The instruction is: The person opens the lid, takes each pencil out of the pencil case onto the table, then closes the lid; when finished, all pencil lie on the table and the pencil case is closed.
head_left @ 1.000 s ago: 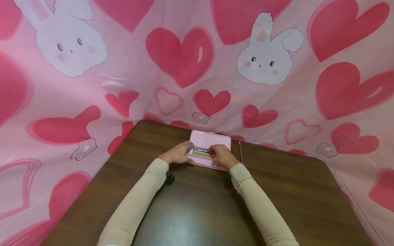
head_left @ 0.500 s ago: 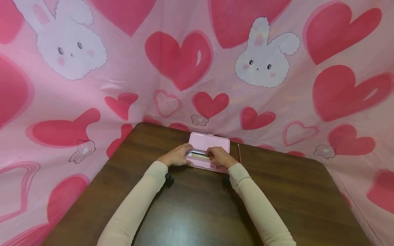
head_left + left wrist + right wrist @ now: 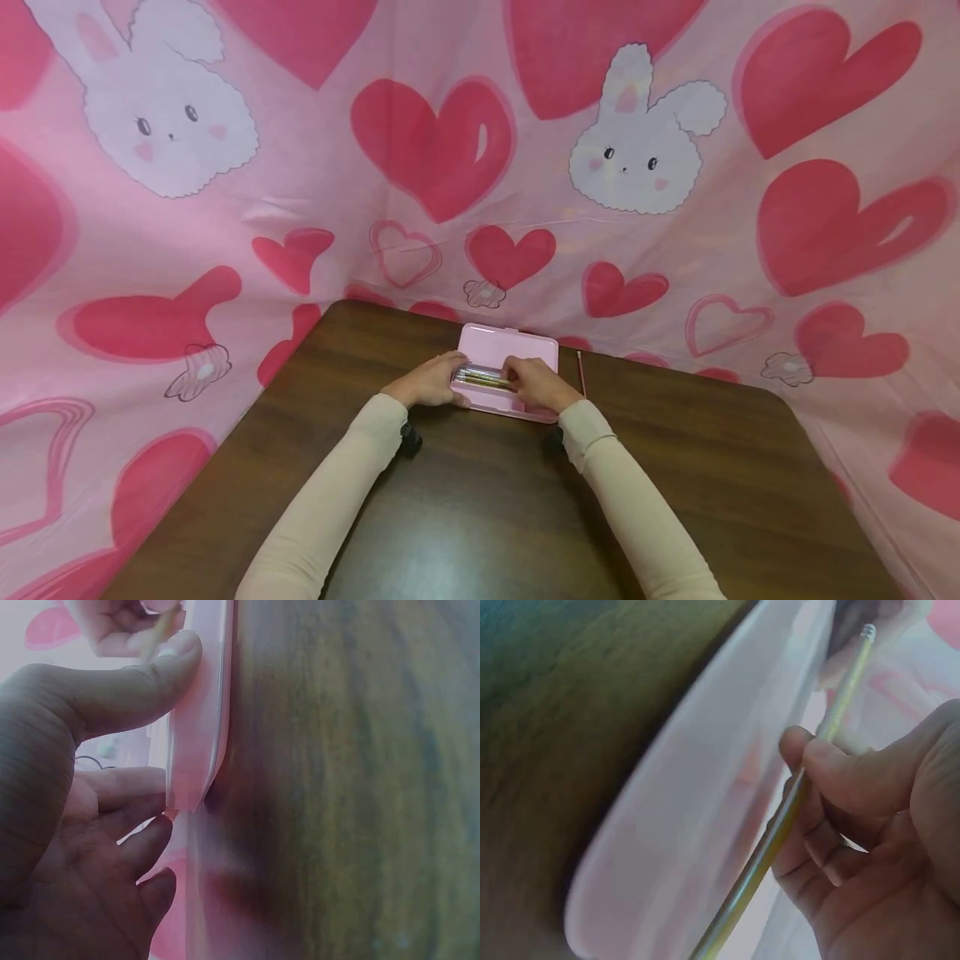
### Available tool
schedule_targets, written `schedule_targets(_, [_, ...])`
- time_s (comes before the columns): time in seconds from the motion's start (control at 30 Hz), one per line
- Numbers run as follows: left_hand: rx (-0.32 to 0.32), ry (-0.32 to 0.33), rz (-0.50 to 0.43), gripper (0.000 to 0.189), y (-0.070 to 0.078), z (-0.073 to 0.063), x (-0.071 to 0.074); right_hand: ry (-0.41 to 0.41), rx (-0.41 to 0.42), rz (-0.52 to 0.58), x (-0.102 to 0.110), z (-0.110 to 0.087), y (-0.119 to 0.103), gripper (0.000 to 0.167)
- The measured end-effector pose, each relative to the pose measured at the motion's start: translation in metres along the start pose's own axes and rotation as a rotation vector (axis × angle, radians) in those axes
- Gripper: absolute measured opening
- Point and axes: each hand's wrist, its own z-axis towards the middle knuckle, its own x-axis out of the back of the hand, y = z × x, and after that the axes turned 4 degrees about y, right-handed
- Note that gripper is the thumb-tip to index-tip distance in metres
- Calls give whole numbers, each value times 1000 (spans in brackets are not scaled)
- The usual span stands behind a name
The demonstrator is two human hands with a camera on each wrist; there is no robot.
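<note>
A pink pencil case (image 3: 510, 343) lies with its lid raised near the table's far edge, several pencils (image 3: 472, 372) side by side inside. My left hand (image 3: 431, 381) grips its left end; in the left wrist view the thumb (image 3: 169, 671) is at the front wall (image 3: 199, 742) and the other fingers reach round the end. Between thumb and forefinger my right hand (image 3: 538, 383) pinches a gold-yellow pencil (image 3: 765, 847) over the case. That pencil's eraser end (image 3: 868, 631) points toward the left hand. The right hand covers part of the case's right side.
One reddish pencil (image 3: 581, 372) lies on the brown wooden table (image 3: 465, 500), right of the case. Behind the table hangs a pink cloth (image 3: 555, 192) printed with hearts and rabbits.
The right hand has shifted slightly left over the case, and the yellow pencil in its fingers now shows apart from the others. The left hand keeps its place on the case. The view has tilted slightly.
</note>
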Motion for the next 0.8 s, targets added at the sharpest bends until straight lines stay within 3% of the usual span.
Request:
schedule_targets(0.37, [3, -10, 3, 85, 3, 1, 0, 403, -6, 106, 38, -14, 8, 26])
schedule_targets(0.57, [16, -13, -8, 86, 3, 2, 0, 514, -79, 171, 69, -27, 16, 31])
schedule_targets(0.8, [20, -2, -16, 86, 1, 2, -1, 624, -169, 126, 94, -49, 42, 39])
